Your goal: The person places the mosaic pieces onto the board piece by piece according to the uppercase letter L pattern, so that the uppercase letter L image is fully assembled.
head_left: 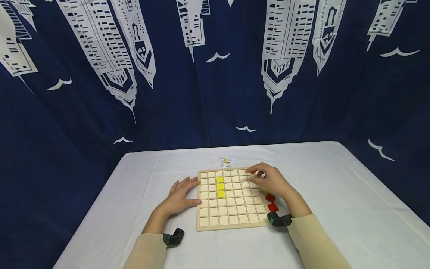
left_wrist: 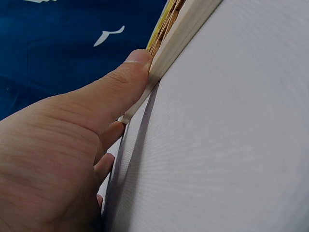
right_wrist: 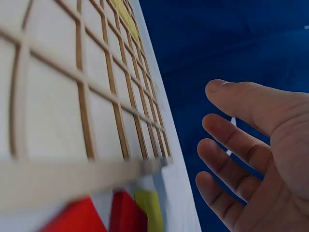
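My right hand [right_wrist: 285, 154], fingers [right_wrist: 227, 166] gently bent, hovers apart from the pale wooden grid board [right_wrist: 53, 106]; blurred flat red tiles [right_wrist: 126, 215] and a yellow tile [right_wrist: 150, 210] lie beside its rim.

Pale gridded board [head_left: 231, 202]: is lying flat on the tabletop [head_left: 181, 164].
Yellow tiles [head_left: 220, 186]: three are filling adjoining squares (one straight column).
Red tiles [head_left: 273, 207]: two are lying beside the board's right edge.
Loose yellow tile [right_wrist: 150, 210]: is lying near them, partly hidden.

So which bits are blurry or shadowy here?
Right wrist view: the red tiles and near rim of the board look blurry; left wrist view: a shadow runs beside the board on the white cloth; head view: faint shade on the board near the right hand.
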Tool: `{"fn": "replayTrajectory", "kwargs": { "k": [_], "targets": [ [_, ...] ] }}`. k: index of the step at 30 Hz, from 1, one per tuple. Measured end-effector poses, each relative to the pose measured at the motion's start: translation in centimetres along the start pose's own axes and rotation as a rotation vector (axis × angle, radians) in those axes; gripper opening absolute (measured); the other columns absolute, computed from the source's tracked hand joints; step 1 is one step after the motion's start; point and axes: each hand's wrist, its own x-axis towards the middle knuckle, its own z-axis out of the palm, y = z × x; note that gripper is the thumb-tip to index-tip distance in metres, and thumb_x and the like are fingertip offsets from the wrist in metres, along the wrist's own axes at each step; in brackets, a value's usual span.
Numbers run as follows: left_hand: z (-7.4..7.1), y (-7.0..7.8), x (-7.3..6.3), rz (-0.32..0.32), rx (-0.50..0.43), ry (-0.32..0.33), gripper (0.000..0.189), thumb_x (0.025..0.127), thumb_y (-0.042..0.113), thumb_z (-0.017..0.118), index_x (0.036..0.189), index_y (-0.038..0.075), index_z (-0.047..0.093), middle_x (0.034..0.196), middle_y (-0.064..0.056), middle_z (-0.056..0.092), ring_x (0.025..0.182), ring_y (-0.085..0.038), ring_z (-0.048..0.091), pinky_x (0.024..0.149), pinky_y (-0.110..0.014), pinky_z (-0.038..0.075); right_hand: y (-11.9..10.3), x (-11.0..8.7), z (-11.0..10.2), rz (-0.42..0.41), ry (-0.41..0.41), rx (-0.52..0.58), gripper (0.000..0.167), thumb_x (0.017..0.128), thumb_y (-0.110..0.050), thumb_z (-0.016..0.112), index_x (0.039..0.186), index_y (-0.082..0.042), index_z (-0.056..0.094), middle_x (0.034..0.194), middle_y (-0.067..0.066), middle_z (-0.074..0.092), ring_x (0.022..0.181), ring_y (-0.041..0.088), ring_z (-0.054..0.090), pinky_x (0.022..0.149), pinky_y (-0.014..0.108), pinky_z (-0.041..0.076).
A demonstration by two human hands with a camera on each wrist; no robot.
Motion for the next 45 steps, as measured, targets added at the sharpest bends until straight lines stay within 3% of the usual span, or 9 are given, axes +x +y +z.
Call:
{"fn": "replayTrajectory", "kwargs": {
  "k": [10,21,29,33,45],
  "targets": [
    [0.0,0.0,-0.1,-0.006,-0.008,0.003,0.073,0.08,0.037,0.082,0.145,0.02,0.053,0.16,0.0,0.04,0.156,-0.03,0.021,0.127,-0.057,-0.001,2.0,-0.4,-1.9,0.067,-0.04,-0.013,0.029,0.089,-0.015,0.074,0.117,-0.01,0.071,0.122,0.011,0.067,0.097,0.022,0.06,0.077,0.03,0.051],
    [0.0,0.1,-0.1,-0.001,-0.018,0.001,0.072,0.081,0.037,0.081,0.145,0.02,0.052,0.161,-0.001,0.04,0.156,-0.03,0.02,0.127,-0.057,-0.001,4.3,-0.9,-2.5,0.146,-0.121,-0.029,0.031,0.086,-0.014,0.076,0.116,-0.012,0.072,0.114,0.009,0.068,0.095,0.022,0.054,0.081,0.029,0.048],
    [-0.1,0.1,0.0,-0.001,-0.008,0.001,0.073,0.081,0.038,0.081,0.146,0.02,0.052,0.161,-0.001,0.04,0.156,-0.03,0.02,0.127,-0.057,-0.001,5.1,-1.5,-3.3,0.103,-0.203,0.033,0.035,0.083,-0.007,0.076,0.117,-0.008,0.07,0.104,0.009,0.064,0.089,0.019,0.05,0.073,0.022,0.044],
    [-0.1,0.1,0.0,-0.002,-0.002,-0.001,0.074,0.081,0.039,0.081,0.146,0.021,0.052,0.161,-0.001,0.04,0.156,-0.03,0.02,0.127,-0.057,-0.002,5.5,-1.7,-3.6,0.119,-0.231,0.037,0.037,0.082,-0.007,0.077,0.118,-0.012,0.071,0.104,0.006,0.062,0.093,0.019,0.049,0.074,0.021,0.044],
    [0.0,0.1,0.0,-0.003,-0.007,0.001,0.073,0.081,0.038,0.081,0.145,0.02,0.052,0.161,-0.001,0.04,0.156,-0.031,0.02,0.127,-0.057,-0.001,5.8,-1.8,-3.2,0.144,-0.218,0.016,0.032,0.082,-0.008,0.077,0.114,-0.015,0.074,0.102,0.006,0.059,0.094,0.021,0.049,0.075,0.026,0.043]
  ]
}}
